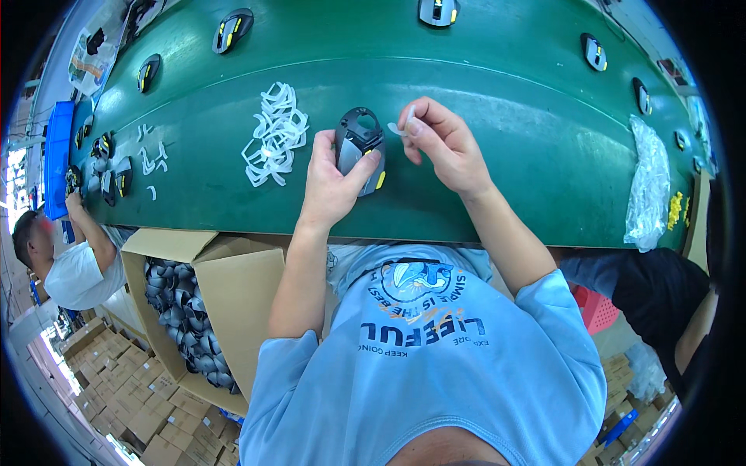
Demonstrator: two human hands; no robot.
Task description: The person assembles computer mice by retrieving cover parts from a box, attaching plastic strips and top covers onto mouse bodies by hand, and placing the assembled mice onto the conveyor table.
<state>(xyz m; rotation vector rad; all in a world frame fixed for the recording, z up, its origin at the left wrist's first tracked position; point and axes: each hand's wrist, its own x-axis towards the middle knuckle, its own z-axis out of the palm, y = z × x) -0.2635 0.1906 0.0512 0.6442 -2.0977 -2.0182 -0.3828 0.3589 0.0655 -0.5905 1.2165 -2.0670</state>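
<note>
My left hand is closed round a grey and black plastic housing with yellow accents and a round opening at its far end. The thumb presses on its top face, just above the green tabletop. To the right of the housing, my right hand pinches a small translucent white curved strip between thumb and fingers. The strip is apart from the housing. A loose pile of similar white plastic strips lies to the left of my left hand.
More grey housings stand spaced along the green table. At left, a co-worker reaches toward a blue bin. An open carton of dark curved parts sits below the table edge. At right lies a clear plastic bag.
</note>
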